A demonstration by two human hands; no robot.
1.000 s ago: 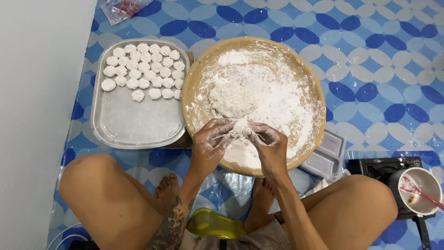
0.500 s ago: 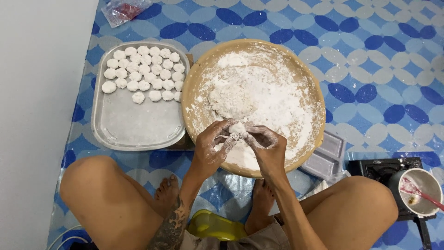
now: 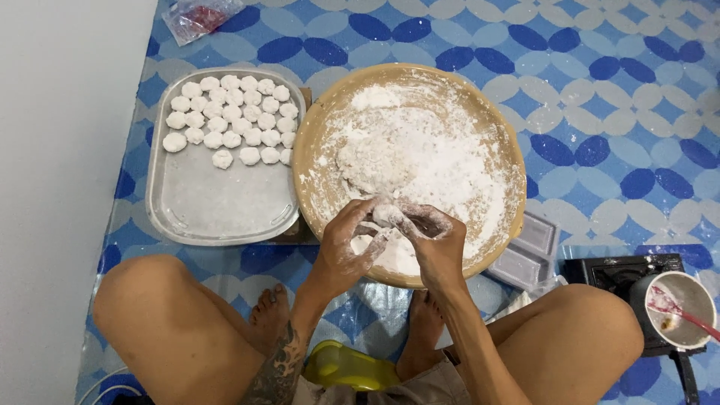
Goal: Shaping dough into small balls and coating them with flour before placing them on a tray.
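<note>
My left hand (image 3: 351, 244) and my right hand (image 3: 436, 241) meet over the near edge of a round wooden tray (image 3: 504, 142), both dusted with flour. Together they pinch a small white dough piece (image 3: 388, 216) between the fingertips. A larger lump of dough (image 3: 375, 159) lies in the floured middle of the tray. To the left, a metal tray (image 3: 217, 199) holds several small white dough balls (image 3: 229, 116) in rows at its far end.
I sit cross-legged on a blue patterned mat. A pot with a red-handled spoon (image 3: 675, 304) stands on a small stove (image 3: 619, 274) at the right. Grey plastic moulds (image 3: 525, 251) lie beside the wooden tray. A yellow object (image 3: 349, 366) rests by my feet; a plastic bag (image 3: 199, 16) lies far left.
My hands have kept working the small dough piece, with the fingers closing tighter around it. Everything else has stayed put.
</note>
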